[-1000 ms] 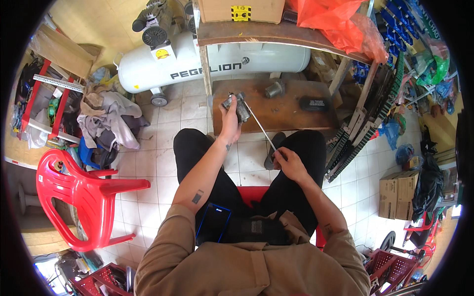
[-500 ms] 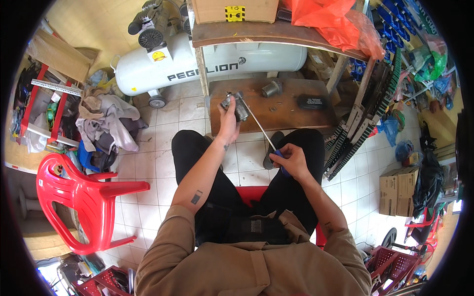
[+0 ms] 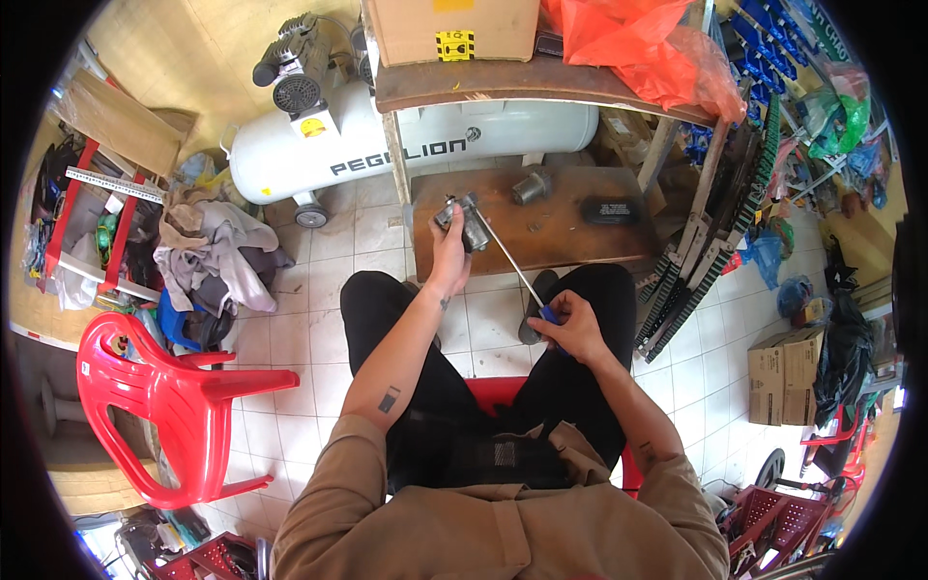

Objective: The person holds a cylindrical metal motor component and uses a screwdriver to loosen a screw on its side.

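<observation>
Head view: the left hand (image 3: 449, 253) is closed around a small grey metal part (image 3: 464, 220), held over the near edge of the low wooden table (image 3: 570, 237). The right hand (image 3: 572, 327) grips the blue handle of a long screwdriver (image 3: 512, 266) (its thin shaft slants up to the part). A red plastic chair (image 3: 159, 396) stands at the person's left.

Setting: a cluttered repair workshop is being shown.

A white air compressor tank (image 3: 416, 145) is being kept on the tiled floor (image 3: 290, 329) beside a rough wooden workbench (image 3: 541, 87), under which a low wooden board (image 3: 561, 232) with metal parts is being used. Toothed rails (image 3: 715, 242), cardboard boxes (image 3: 788, 372), a heap of rags (image 3: 217, 256) and a red plastic chair (image 3: 164, 396) are being stored around.
</observation>
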A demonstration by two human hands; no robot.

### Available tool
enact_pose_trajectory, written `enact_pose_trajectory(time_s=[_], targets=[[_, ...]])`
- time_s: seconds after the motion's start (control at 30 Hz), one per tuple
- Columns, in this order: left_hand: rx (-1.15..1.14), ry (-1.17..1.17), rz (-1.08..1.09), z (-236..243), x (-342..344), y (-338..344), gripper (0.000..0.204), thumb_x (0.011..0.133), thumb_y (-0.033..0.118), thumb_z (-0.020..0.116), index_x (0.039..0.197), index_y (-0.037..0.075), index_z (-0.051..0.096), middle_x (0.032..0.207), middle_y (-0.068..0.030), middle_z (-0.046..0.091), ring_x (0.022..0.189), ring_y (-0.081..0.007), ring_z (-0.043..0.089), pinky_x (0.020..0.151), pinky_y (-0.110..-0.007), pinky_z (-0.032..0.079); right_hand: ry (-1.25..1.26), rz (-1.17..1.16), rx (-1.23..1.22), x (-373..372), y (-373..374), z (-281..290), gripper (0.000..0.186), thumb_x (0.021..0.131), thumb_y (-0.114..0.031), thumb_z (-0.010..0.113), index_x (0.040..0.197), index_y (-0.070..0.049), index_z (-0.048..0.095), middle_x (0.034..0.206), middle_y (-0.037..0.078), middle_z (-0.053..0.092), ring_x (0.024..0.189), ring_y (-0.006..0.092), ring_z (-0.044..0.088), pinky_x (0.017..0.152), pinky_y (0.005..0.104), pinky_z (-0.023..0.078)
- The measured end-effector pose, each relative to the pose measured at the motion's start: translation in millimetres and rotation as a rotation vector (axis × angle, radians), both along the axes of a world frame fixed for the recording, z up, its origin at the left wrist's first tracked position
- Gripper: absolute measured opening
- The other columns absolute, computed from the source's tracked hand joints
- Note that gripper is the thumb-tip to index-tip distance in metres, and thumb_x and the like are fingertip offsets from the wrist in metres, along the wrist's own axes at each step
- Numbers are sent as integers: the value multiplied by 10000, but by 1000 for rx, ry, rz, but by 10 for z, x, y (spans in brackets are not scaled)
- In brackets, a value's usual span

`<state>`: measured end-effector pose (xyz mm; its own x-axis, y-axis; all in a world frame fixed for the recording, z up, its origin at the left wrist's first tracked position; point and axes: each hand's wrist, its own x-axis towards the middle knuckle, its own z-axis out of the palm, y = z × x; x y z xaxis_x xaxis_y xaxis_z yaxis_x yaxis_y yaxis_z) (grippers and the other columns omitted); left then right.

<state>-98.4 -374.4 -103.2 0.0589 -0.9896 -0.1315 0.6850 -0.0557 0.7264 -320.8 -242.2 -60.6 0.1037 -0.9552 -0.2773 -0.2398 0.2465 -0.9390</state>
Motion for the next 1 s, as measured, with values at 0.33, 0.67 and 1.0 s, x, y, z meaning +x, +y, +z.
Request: enact_pose_trajectory(time_s=[0.33,0.67,1.0], targets=[[1,2,-15,-55,6,-26,386,1011,370,573,1206,137,336,1098,-132,639,998,-285,684,907,-415,548,148,153,-11,-49,-41,-395,313,1046,-230,492,1000,54,617,734,58,634,636,136,613,618,322,517],[37,-18,1,-68,1,-37,395,1008,387,572,1213,147,334,1091,-126,637,994,-278,683,892,-402,550,31,30,-24,-43,-2,-112,291,891,-211,756,926,41,615,729,75,629,632,137,645,535,279,499],[42,-40,-2,-130,27,-47,385,1011,387,567,1213,150,341,1130,-116,621,992,-267,688,876,-403,556,5,85,80,-35,-64,-245,287,1004,-228,591,1018,55,636,771,82,656,639,130,598,637,294,521]])
